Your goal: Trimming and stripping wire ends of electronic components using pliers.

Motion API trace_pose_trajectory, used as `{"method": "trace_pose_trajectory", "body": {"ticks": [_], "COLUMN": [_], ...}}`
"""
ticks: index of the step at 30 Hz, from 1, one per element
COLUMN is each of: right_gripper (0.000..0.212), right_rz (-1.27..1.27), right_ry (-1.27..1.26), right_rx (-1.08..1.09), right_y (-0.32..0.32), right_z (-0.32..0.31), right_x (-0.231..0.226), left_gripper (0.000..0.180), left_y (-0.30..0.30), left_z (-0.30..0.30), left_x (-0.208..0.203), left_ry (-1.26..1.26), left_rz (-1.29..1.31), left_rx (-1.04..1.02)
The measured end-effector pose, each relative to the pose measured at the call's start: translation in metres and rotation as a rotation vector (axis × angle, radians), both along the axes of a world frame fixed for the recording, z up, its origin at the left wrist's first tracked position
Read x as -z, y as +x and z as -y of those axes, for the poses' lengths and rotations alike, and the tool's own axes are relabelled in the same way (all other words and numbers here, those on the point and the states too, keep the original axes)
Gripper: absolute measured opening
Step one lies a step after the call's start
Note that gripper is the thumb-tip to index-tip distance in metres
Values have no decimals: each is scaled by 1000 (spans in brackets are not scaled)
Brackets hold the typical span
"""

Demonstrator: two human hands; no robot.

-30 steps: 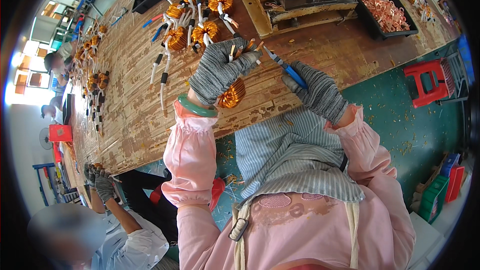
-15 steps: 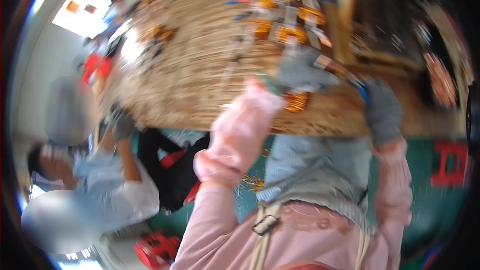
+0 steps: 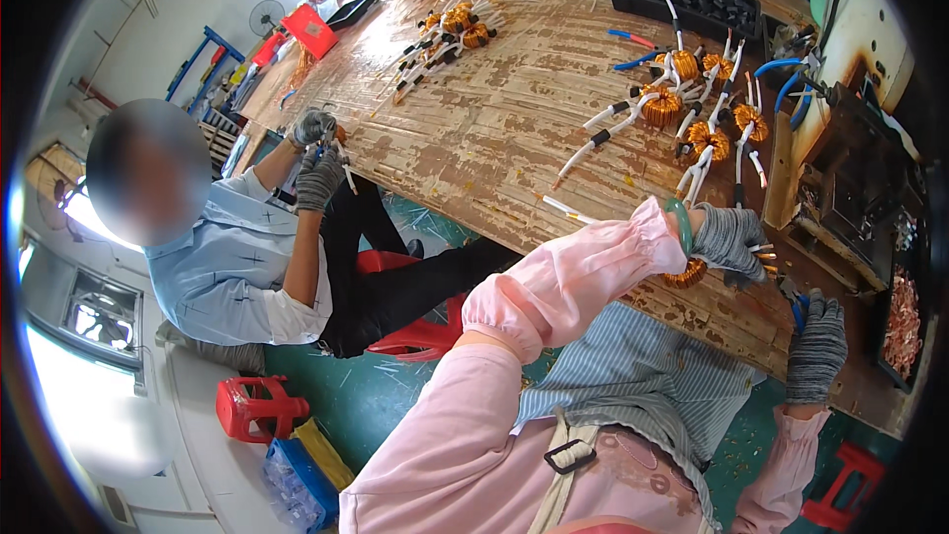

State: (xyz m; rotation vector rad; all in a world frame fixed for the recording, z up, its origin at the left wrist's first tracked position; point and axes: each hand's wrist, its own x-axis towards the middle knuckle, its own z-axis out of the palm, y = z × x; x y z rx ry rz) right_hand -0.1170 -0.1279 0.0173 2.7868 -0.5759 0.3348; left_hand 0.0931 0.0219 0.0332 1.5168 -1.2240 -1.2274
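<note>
My left hand (image 3: 730, 239), in a grey knit glove and with a green bangle at the wrist, is closed round the leads of a copper-wound ring coil (image 3: 684, 274). The coil shows below the hand, and copper-coloured lead ends (image 3: 764, 255) stick out past the fingers. My right hand (image 3: 819, 348), gloved alike, grips a blue-handled hand tool (image 3: 800, 312), probably pliers or cutters; its jaws are hard to make out. The tool's tip is close to the lead ends, seemingly apart from them. Several more ring coils (image 3: 708, 141) with white-sleeved leads lie beyond my left hand.
A black tray of dark parts (image 3: 684, 2) stands at the far right. Blue-handled pliers (image 3: 781, 67) lie near a dark boxy machine (image 3: 840, 188). Copper scraps fill a tray (image 3: 902, 321) at right. A co-worker (image 3: 237, 247) sits left, gloved hands on a small part.
My view has tilted and sharpened from a blur, bringing more of the room in. Both hands appear further right in the picture, and the tool points less directly at the leads.
</note>
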Motion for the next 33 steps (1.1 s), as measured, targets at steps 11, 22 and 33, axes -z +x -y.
{"method": "trace_pose_trajectory", "body": {"ticks": [11, 22, 33], "right_gripper": [35, 39, 37], "right_rz": [13, -23, -89], "right_ry": [-22, -56, -95], "right_rx": [-89, -183, -256], "right_y": [-10, -19, -14], "right_z": [8, 15, 18], "right_x": [8, 7, -20], "left_gripper": [20, 23, 41], "left_y": [-13, -24, -22], "left_z": [-3, -3, -1], "left_x": [-5, 1, 11], "left_ry": [-5, -20, -183], "left_rz": [74, 413, 549], "left_rx": [50, -30, -35]}}
